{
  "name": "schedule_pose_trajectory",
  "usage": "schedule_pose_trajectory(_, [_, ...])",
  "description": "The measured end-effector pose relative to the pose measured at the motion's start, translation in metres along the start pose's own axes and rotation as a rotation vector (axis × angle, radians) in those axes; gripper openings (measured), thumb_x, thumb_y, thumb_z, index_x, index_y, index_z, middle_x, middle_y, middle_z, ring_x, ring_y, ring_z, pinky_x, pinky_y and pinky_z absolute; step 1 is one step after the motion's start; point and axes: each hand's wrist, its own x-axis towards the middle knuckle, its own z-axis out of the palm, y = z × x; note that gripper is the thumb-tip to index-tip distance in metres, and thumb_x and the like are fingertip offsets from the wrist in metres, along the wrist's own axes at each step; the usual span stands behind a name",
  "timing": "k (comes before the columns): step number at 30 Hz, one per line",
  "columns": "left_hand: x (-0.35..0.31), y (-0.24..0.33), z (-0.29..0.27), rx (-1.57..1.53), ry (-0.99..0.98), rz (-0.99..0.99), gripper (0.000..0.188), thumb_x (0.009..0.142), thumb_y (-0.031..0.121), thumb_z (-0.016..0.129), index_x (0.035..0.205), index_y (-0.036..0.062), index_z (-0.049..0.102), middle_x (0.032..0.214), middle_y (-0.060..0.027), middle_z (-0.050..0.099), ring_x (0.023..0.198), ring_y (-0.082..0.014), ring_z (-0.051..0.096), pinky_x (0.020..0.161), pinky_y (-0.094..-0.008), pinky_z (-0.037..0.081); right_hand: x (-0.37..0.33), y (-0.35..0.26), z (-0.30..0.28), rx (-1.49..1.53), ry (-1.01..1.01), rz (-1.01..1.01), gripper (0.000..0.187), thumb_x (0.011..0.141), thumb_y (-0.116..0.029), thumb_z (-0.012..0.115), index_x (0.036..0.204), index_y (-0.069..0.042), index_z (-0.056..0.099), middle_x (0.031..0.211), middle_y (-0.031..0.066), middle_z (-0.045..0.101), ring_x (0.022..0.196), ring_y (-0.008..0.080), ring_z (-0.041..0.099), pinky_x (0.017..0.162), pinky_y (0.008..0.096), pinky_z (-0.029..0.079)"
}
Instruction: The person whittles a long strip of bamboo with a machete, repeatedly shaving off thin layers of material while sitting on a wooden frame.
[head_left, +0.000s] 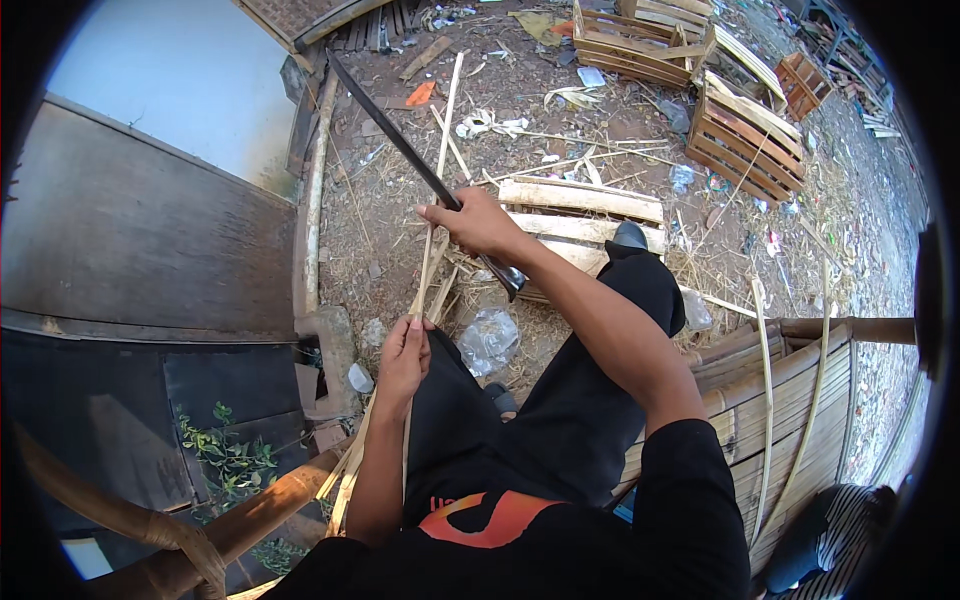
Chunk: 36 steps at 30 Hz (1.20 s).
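Note:
My right hand [478, 222] is closed round the handle of a long machete [390, 128], its dark blade slanting away to the upper left. The handle's butt pokes out below the fist. Nearer to me, over my left thigh, my left hand [404, 352] pinches thin pale bamboo strips [425, 283]. One long strip runs up past the right fist, beside the blade; whether the blade touches it I cannot tell. More strips [345, 490] trail down along my left forearm.
My forward foot rests on a slatted wooden crate [580, 200]. Other crates [745, 145] stand at the back right. A bamboo bench [790, 410] is at my right, a bamboo pole [260, 515] at lower left. Litter and a clear plastic bag [488, 342] lie on the ground.

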Motion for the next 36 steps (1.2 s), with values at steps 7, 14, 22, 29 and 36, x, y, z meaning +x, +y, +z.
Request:
schedule_pose_trajectory(7, [0.007,-0.003,-0.002,0.159,0.133,0.137,0.030,0.106,0.030,0.043,0.101,0.0042,0.059,0.062,0.0088,0.034,0.054,-0.0004,0.030,0.048,-0.0198,0.025,-0.004,-0.009,0.005,-0.535,0.032,-0.201,0.078,0.090,-0.073,0.040,0.080,0.000,0.066,0.057,0.0167,0.058,0.058,0.0326,0.060,0.060,0.0467,0.048])
schedule_pose_trajectory(14, [0.015,-0.013,-0.013,0.582,0.294,0.388,0.031,0.103,0.027,0.047,0.100,-0.0015,0.060,0.067,-0.0142,0.057,0.058,-0.0292,0.054,0.057,-0.0388,0.042,-0.038,-0.011,0.030,-1.063,-0.186,-0.455,0.076,0.086,-0.076,0.042,0.083,-0.004,0.068,0.065,0.0167,0.065,0.064,0.0366,0.067,0.060,0.0461,0.053])
schedule_pose_trajectory(22, [-0.016,-0.003,-0.013,0.745,0.450,0.264,0.028,0.101,0.027,0.051,0.103,0.0018,0.063,0.072,-0.0249,0.059,0.066,-0.0433,0.060,0.058,-0.0447,0.044,-0.006,-0.001,0.011,-1.080,-0.076,-0.404,0.077,0.083,-0.079,0.042,0.077,-0.008,0.070,0.061,0.0162,0.063,0.063,0.0352,0.067,0.059,0.0454,0.054])
schedule_pose_trajectory(29, [-0.029,-0.004,-0.026,0.852,0.519,0.286,0.026,0.100,0.026,0.052,0.103,0.0028,0.064,0.070,-0.0250,0.058,0.062,-0.0427,0.059,0.054,-0.0448,0.042,-0.008,-0.014,0.008,-1.152,-0.166,-0.314,0.082,0.085,-0.079,0.038,0.078,-0.005,0.073,0.070,0.0184,0.067,0.069,0.0352,0.069,0.063,0.0471,0.055])
schedule_pose_trajectory(36, [-0.035,-0.017,-0.033,0.842,0.575,0.450,0.028,0.100,0.027,0.053,0.104,0.0026,0.066,0.066,-0.0257,0.055,0.057,-0.0415,0.055,0.052,-0.0436,0.040,0.021,-0.008,-0.028,-1.114,0.035,-0.134,0.084,0.085,-0.080,0.038,0.068,-0.004,0.070,0.061,0.0143,0.064,0.063,0.0325,0.068,0.059,0.0432,0.054])
